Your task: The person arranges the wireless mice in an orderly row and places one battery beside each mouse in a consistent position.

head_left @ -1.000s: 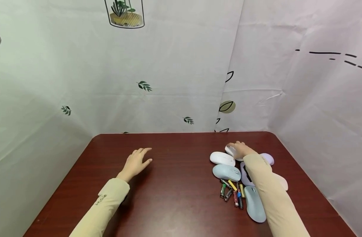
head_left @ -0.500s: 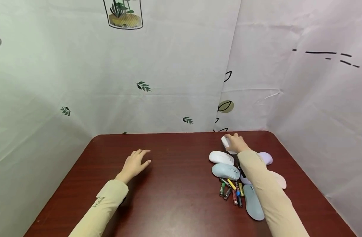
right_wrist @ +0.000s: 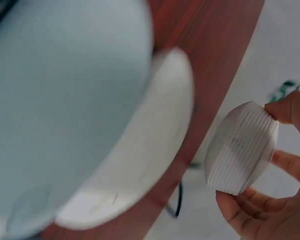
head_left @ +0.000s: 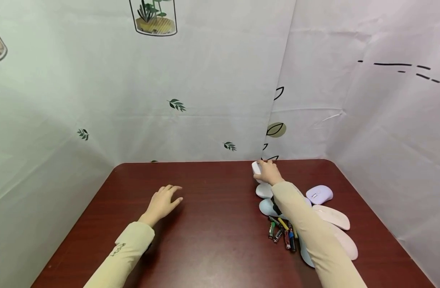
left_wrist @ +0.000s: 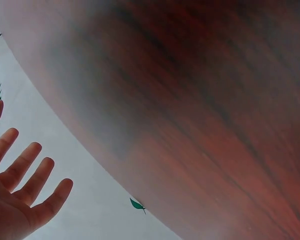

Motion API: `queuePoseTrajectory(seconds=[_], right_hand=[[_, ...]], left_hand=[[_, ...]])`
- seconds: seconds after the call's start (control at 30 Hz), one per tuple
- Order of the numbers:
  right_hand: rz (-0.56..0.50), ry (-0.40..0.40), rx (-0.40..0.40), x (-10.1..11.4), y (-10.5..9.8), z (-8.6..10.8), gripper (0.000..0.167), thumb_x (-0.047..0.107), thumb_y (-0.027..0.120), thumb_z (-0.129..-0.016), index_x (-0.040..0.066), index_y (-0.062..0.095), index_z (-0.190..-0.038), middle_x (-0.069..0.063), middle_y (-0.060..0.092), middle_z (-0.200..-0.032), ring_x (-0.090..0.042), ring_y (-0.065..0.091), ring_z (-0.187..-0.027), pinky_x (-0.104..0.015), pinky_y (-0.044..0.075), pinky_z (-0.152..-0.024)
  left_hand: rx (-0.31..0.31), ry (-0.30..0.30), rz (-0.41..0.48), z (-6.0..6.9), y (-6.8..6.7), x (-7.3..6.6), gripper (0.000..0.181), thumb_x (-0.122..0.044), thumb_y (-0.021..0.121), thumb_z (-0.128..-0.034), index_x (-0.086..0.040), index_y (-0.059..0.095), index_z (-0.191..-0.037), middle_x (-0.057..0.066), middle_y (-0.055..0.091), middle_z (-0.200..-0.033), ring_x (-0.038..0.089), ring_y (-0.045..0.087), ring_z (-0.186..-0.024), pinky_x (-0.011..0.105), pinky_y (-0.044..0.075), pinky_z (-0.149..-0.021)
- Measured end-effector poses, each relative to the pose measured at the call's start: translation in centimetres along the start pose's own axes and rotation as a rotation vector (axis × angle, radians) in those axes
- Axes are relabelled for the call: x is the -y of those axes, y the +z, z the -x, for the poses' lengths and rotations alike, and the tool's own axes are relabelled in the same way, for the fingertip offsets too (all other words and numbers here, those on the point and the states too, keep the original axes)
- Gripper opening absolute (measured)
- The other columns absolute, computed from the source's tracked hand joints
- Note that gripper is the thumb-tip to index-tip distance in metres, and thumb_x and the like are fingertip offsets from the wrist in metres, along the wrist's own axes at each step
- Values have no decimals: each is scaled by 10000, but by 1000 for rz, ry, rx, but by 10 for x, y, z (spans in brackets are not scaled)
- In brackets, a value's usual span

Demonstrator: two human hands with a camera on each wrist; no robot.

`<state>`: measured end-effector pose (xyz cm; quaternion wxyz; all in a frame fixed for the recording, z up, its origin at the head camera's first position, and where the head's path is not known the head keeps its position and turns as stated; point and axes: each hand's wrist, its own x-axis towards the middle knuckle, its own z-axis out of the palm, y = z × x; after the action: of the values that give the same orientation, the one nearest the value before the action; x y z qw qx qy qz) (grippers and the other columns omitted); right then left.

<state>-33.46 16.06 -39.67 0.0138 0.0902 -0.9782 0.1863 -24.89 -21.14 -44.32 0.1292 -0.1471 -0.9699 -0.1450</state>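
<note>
My right hand (head_left: 270, 173) pinches a small white computer mouse (head_left: 256, 168) between thumb and fingers, near the table's far edge. In the right wrist view this white mouse (right_wrist: 241, 149) shows a ridged face, apart from the table. Just below the right hand lies another white mouse (head_left: 263, 191), with a light blue mouse (head_left: 266, 207) beside it. Both are partly hidden by the right sleeve. My left hand (head_left: 160, 204) is over the left part of the table, fingers spread and holding nothing; the left wrist view shows its fingers (left_wrist: 55, 195) extended.
Right of the sleeve lie a lavender mouse (head_left: 319, 195) and two pale pink mice, one nearer the far side (head_left: 333, 217). A grey-blue mouse (head_left: 307, 256) is mostly covered by the arm. Several small batteries (head_left: 287, 241) lie clustered left of it. White printed cloth (head_left: 212, 80) surrounds the table.
The right hand has carried the small white mouse out of the group, leftward and toward the far edge. More pink and lavender mice show behind the arm. The left hand has hardly moved.
</note>
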Motion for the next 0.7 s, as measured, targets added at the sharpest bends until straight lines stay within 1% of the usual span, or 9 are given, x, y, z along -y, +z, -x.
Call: queuePoseTrajectory(seconds=[0.17, 0.27, 0.33, 0.43, 0.5, 0.7], right_hand=[[-43, -13, -48, 29, 16, -5, 568, 247, 647, -822, 20, 503, -1322, -321, 523, -1159, -444, 545, -976, -498, 470, -820], [-58, -23, -56, 48, 25, -7, 543, 261, 656, -830, 45, 529, -1313, -285, 568, -1135, -412, 559, -960, -486, 473, -817], [-68, -42, -60, 61, 29, -8, 522, 260, 657, -833, 51, 548, -1299, -253, 603, -1125, -387, 560, -972, -479, 463, -838], [-81, -71, -58, 80, 33, -9, 500, 264, 647, -838, 44, 566, -1280, -209, 634, -1123, -352, 565, -987, -465, 447, -871], [-100, -85, -44, 92, 36, -9, 498, 267, 641, -846, 41, 563, -1283, -194, 634, -1140, -334, 567, -1000, -452, 447, -885], [-186, -99, -7, 128, 53, -7, 507, 278, 661, -839, 54, 566, -1283, -186, 617, -1152, -326, 553, -1011, -425, 459, -856]], left_hand=[[-3, -1, -1, 4, 0, 0, 354, -270, 662, -868, -88, 626, -1169, 134, 626, -1129, 357, 568, -1051, 533, 467, -821], [-1, -3, 1, 7, 0, -1, 334, -272, 663, -867, -94, 640, -1148, 121, 634, -1114, 347, 573, -1043, 521, 472, -816], [-9, -4, 2, 9, -1, -1, 320, -262, 667, -864, -91, 648, -1134, 117, 638, -1101, 346, 575, -1036, 520, 474, -807], [-27, -14, 14, 11, -4, 0, 305, -252, 667, -865, -87, 656, -1121, 121, 640, -1100, 348, 574, -1034, 524, 472, -804], [-38, -21, 19, 12, -6, 1, 303, -251, 665, -866, -86, 657, -1119, 126, 639, -1105, 347, 573, -1032, 524, 473, -800], [-50, -54, 50, 18, -14, 4, 290, -264, 662, -870, -90, 666, -1101, 124, 653, -1072, 330, 591, -969, 497, 484, -766]])
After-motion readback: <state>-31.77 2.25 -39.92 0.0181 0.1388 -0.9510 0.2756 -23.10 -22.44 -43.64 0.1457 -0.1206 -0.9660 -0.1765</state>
